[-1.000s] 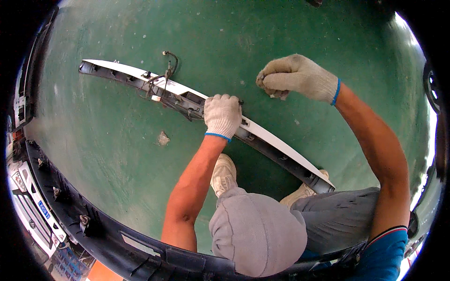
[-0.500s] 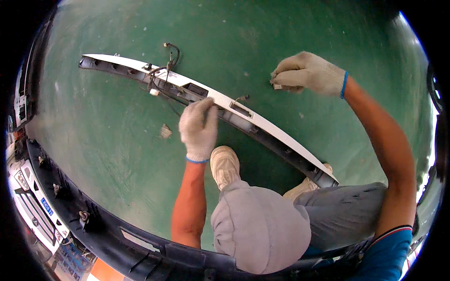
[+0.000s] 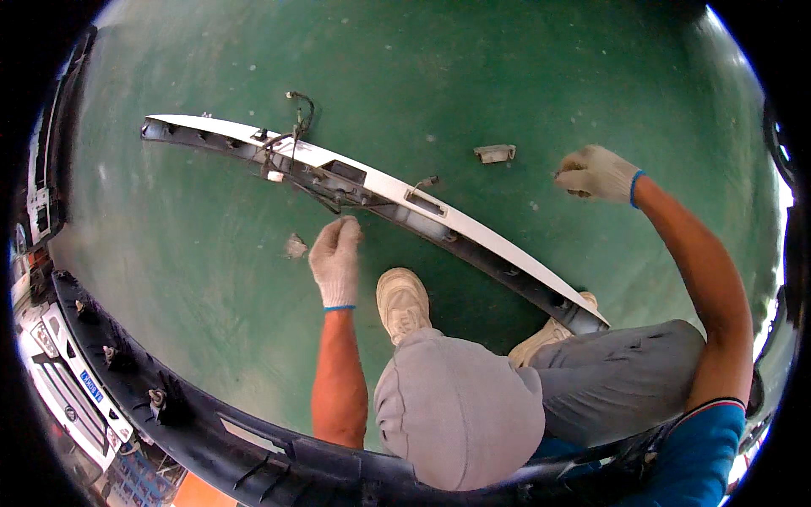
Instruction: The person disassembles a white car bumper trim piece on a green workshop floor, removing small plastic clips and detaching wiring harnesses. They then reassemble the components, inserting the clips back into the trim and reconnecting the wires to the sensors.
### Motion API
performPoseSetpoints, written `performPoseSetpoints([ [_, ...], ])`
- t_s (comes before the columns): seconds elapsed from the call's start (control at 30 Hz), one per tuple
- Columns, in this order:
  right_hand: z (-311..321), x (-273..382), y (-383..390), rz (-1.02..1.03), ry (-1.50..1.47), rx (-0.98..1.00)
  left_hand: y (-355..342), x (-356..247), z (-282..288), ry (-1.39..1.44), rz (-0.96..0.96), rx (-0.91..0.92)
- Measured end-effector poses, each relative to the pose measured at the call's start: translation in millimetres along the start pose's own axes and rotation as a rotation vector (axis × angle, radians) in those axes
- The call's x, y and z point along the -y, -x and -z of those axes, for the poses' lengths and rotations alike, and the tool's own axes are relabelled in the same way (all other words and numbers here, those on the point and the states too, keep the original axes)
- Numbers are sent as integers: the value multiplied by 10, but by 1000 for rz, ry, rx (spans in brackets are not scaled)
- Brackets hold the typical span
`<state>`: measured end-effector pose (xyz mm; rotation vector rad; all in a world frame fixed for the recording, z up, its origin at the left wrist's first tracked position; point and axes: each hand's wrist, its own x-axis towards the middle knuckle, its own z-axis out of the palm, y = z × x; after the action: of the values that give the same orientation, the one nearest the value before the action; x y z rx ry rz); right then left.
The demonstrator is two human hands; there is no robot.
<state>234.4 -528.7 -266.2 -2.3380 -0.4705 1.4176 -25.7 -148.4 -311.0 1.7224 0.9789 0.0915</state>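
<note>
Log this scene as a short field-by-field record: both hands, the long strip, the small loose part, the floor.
Left hand: gloved, fingers drawn together, near the strip's dark cables; contact unclear
Right hand: gloved, fingers curled, right of the small part; contents unclear
Long strip: white with darker underside, lying diagonally
Small part: pale block, lying beyond the strip
Floor: green

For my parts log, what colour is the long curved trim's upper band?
White; the head view shows that band best.
</note>
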Motion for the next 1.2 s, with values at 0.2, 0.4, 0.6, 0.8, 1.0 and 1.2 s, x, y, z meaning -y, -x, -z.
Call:
performPoseSetpoints([
  [0.2, -111, -306, 90, -35, 129, 10, 21, 82, -402, -442, -299, 91],
  [0.4, -154, -215, 85, -1, 92, 47, -122, 58, -701, -912, -290, 204],
  [0.6, -146, -61, 59, -1, 69, 76, -231, 148, -450, -847, -542, 193],
  [0.8, -194, -105, 58, -6, 20, 73, -309, 196, 184, -874, -621, 399],
  [1.0, -292, -281, -7, 271, 146, 65, -334, 220, 716, -1178, -185, 342],
  [1.2, -364, -407, -92, 247, 363, 117, -346, 115, 849, -599, 82, 328],
])
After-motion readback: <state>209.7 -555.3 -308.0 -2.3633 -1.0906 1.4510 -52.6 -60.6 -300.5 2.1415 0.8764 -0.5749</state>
